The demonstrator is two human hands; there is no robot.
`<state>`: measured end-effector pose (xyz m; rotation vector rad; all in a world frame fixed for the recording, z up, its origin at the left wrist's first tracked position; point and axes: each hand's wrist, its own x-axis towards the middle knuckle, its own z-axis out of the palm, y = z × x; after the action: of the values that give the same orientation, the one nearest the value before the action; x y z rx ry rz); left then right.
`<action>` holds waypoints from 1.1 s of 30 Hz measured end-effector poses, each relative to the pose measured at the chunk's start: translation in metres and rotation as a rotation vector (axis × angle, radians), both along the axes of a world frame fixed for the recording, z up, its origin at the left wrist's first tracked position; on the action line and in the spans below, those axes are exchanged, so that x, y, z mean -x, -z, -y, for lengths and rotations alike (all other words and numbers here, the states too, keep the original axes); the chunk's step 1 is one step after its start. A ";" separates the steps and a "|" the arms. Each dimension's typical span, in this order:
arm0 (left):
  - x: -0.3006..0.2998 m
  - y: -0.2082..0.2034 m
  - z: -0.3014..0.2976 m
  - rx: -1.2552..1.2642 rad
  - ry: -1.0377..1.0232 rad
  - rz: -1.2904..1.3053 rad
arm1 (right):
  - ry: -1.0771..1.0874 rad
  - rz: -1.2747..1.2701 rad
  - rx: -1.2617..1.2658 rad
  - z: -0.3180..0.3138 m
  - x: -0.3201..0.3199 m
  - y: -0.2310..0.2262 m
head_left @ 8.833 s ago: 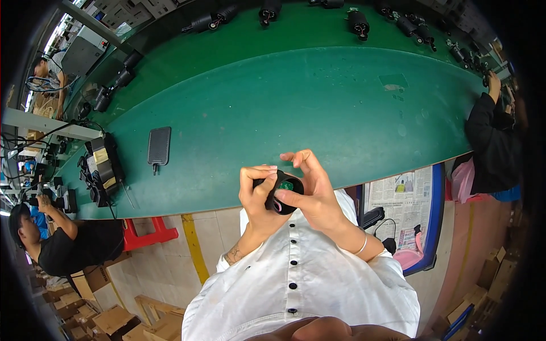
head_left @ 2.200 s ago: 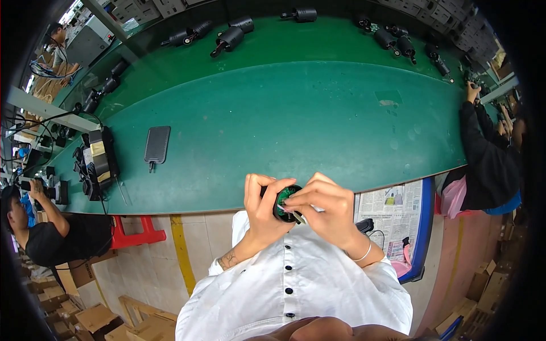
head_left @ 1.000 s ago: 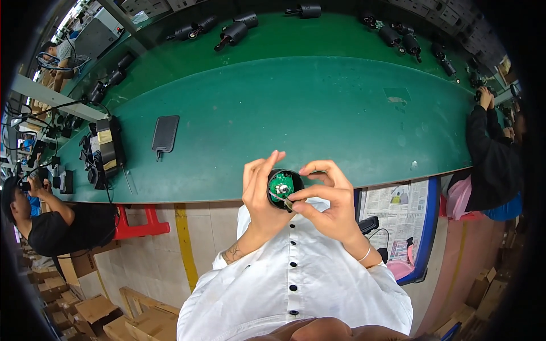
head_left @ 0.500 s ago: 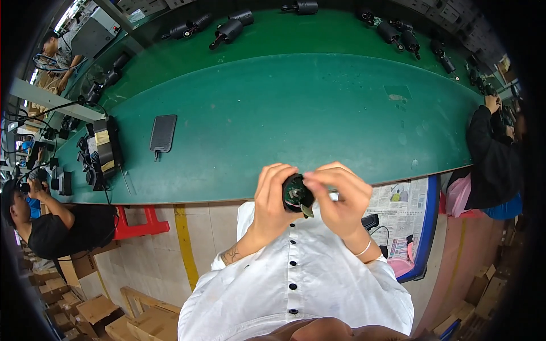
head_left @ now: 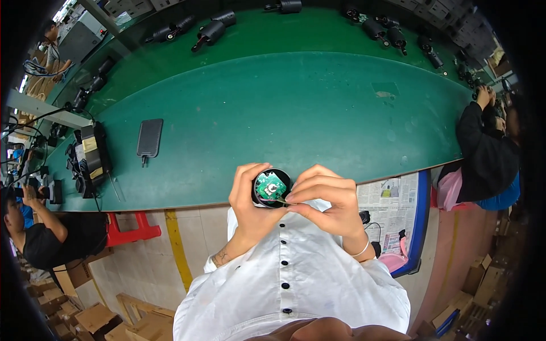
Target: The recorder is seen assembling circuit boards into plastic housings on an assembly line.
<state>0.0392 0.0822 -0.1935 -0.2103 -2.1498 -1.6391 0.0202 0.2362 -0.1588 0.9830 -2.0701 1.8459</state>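
Both forearms reach forward, hands angled in toward each other. The left hand [head_left: 248,199] curls around one black round housing [head_left: 256,196], its open end showing one green circuit board [head_left: 265,182]. The right hand [head_left: 330,199] pinches one thin piece [head_left: 282,200] at the rim. Ahead and left of the left hand lies one flat black pad [head_left: 149,138]; farthest ahead, at least seven black cylinders [head_left: 211,32].

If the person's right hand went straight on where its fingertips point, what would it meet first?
The right hand would probably meet the black cylindrical housing around the green circuit board; whether any gap remains is unclear.
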 end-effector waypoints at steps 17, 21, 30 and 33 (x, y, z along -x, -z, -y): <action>0.004 0.012 -0.005 -0.015 -0.016 -0.196 | 0.274 0.183 0.109 0.025 -0.011 0.001; 0.005 0.014 -0.005 -0.031 -0.002 -0.221 | 0.203 0.149 0.087 0.022 -0.003 0.002; 0.006 0.024 -0.002 0.155 -0.058 -0.339 | 0.155 0.417 0.104 0.031 -0.004 0.004; 0.006 0.025 -0.002 0.139 -0.070 -0.343 | 0.129 0.476 0.123 0.033 -0.006 0.005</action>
<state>0.0329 0.0846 -0.2187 -0.4202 -1.9822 -1.3068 0.0267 0.2032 -0.1636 0.3916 -2.1609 2.2708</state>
